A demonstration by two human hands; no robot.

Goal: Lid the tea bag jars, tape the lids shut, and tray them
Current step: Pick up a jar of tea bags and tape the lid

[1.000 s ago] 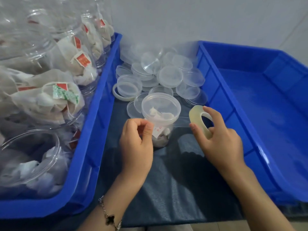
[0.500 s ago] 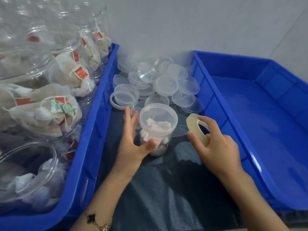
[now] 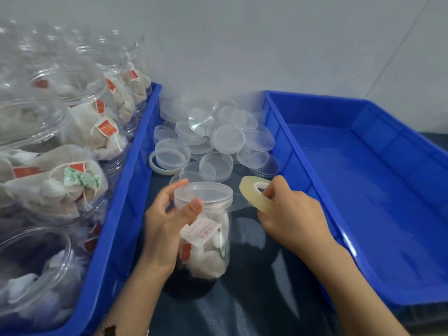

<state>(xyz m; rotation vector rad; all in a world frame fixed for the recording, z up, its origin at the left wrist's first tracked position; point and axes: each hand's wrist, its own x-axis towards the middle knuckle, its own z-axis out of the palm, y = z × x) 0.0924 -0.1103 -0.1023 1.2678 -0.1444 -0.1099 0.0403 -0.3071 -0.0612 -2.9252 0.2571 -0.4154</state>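
Two hands work at frame centre. Left hand [image 3: 167, 224] curls around the lidded jar [image 3: 204, 229], thumb pressed on the lid [image 3: 203, 196] rim. Jar stands upright on the dark surface [image 3: 266, 287], tea bags visible through clear plastic. Right hand [image 3: 291, 214] pinches the tape roll [image 3: 255, 194] just right of the lid; a strip spans to the rim.

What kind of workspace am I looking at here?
Probably a small hand-packing station: a blue tray of tea bag jars, a pile of loose lids, an empty blue tray and a tape roll in hand.
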